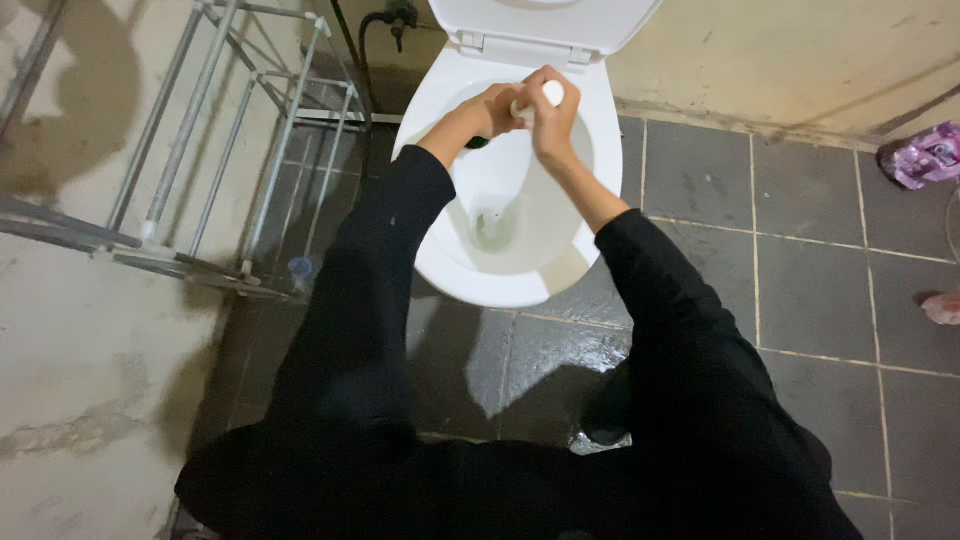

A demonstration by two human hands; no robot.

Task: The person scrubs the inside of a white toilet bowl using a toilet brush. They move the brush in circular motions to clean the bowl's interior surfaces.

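Your right hand [550,120] has its fingers curled shut around one small white cylindrical object [548,95], rounded end showing above the knuckles, while your left hand [490,110] closes against its lower part, where a dark bit shows beneath. The object sits above the back of one white toilet bowl [470,280], lid raised; also present: one metal rack [230,150], one purple packet [925,155] on the grey tile floor [810,290]

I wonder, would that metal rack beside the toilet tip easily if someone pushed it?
Probably. The metal rack is thin open tubing with nothing seen on it, so likely light. It already stands tilted against the wall, so a push might slide or topple it.
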